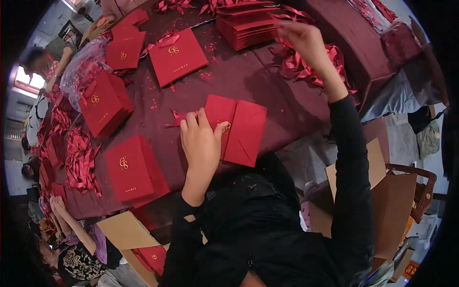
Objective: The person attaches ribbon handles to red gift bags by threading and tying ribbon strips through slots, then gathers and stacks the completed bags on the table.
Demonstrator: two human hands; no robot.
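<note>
Red paper bag [247, 134] lies flat on the tabletop [265, 83], long axis running left to right, sloping slightly downward, folded base pointing right. The left hand [202, 141] rests loosely spread over it; the right hand [307, 45], half-curled, hovers near heaped ribbons [294, 67], its grip unclear.

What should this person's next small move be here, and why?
Probably to lower the right hand to the ribbon heap and pinch one strand: it is raised near that heap, while the left hand rests on the flat red bag, apparently steadying it. Whether the raised hand holds anything is unclear.
</note>
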